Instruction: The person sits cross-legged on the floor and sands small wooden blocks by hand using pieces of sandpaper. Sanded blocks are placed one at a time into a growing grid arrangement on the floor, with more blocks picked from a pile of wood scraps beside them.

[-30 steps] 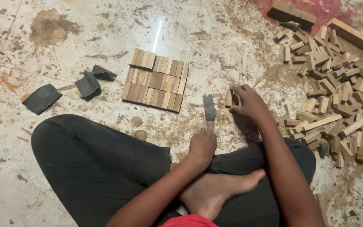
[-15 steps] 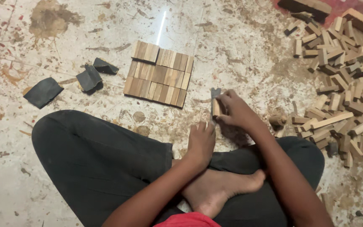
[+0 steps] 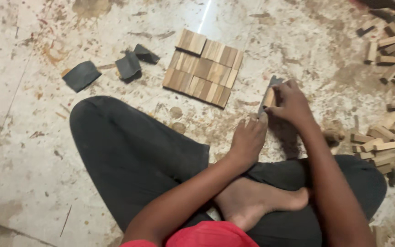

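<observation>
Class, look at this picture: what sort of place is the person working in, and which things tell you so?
Probably an informal woodworking floor space: a heap of small wooden blocks, finished blocks laid in neat rows, and dark abrasive scraps on stained concrete.

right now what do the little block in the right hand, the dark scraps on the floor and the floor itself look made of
The small block in the right hand looks like bare, unvarnished wood: pale tan and matte, matching the laid-out blocks. The dark scraps look like sandpaper or a similar thin abrasive sheet, grey, dull and curling at the edges, though that is uncertain. The floor looks like polished stone or concrete, stained, with a light glare.
</observation>
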A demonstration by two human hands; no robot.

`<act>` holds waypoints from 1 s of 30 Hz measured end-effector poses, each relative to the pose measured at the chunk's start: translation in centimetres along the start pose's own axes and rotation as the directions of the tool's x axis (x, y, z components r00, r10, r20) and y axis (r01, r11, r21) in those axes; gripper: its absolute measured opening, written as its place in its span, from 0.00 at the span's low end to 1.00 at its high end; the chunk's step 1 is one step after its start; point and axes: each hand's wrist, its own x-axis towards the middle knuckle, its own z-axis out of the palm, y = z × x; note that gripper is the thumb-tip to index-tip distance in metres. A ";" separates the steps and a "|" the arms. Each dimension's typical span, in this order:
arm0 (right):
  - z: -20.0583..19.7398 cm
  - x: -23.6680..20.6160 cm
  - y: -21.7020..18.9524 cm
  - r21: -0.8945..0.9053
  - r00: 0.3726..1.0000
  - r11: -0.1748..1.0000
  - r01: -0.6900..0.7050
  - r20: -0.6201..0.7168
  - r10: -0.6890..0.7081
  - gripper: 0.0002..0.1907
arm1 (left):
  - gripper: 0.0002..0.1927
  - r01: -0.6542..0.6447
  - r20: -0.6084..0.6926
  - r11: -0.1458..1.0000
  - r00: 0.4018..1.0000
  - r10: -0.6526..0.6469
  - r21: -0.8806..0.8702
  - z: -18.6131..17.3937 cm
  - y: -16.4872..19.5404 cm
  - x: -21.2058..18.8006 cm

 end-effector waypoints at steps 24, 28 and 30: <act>-1.4 3.3 2.2 -0.131 0.934 0.991 -0.042 -0.358 -0.008 0.32 | 0.45 0.374 0.607 0.839 0.792 -0.067 -0.396 1.6 -0.2 1.4; -0.2 2.5 1.2 -0.085 0.988 0.996 0.035 -0.145 -0.047 0.28 | 0.47 0.288 0.473 0.860 0.879 -0.063 -0.420 2.7 -0.5 0.9; 1.6 1.6 0.5 -0.012 0.965 0.968 0.252 -0.072 -0.252 0.34 | 0.51 0.290 0.503 0.866 0.863 -0.053 -0.407 3.2 -0.2 0.8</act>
